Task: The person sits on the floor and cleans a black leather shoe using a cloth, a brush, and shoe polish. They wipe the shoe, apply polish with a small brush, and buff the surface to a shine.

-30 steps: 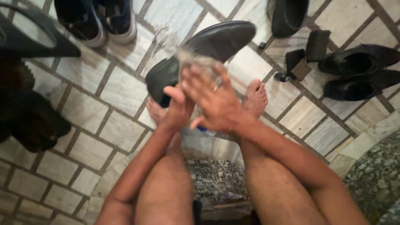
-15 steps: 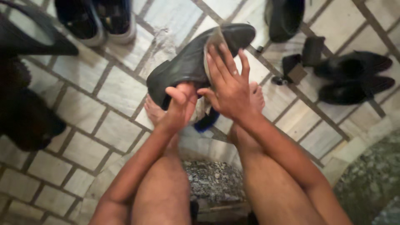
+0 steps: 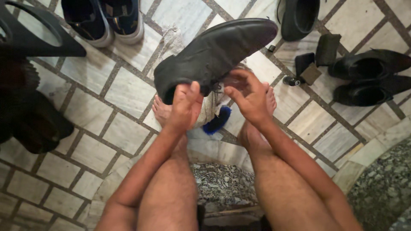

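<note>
Hands (left hand (image 3: 185, 107), right hand (image 3: 251, 99)) grip black shoe (image 3: 214, 51).

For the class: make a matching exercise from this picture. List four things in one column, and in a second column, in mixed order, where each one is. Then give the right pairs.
Things
1. black leather shoe
2. blue brush
3. pair of dark sneakers with white soles
4. pair of black heeled shoes

Places
A. on the tiled floor at the right edge
B. on the floor beside the bare feet, under the raised shoe
C. held up by the heel in the left hand, right hand at its underside
D. on the floor at the top left

Pairs: 1-C, 2-B, 3-D, 4-A
</note>
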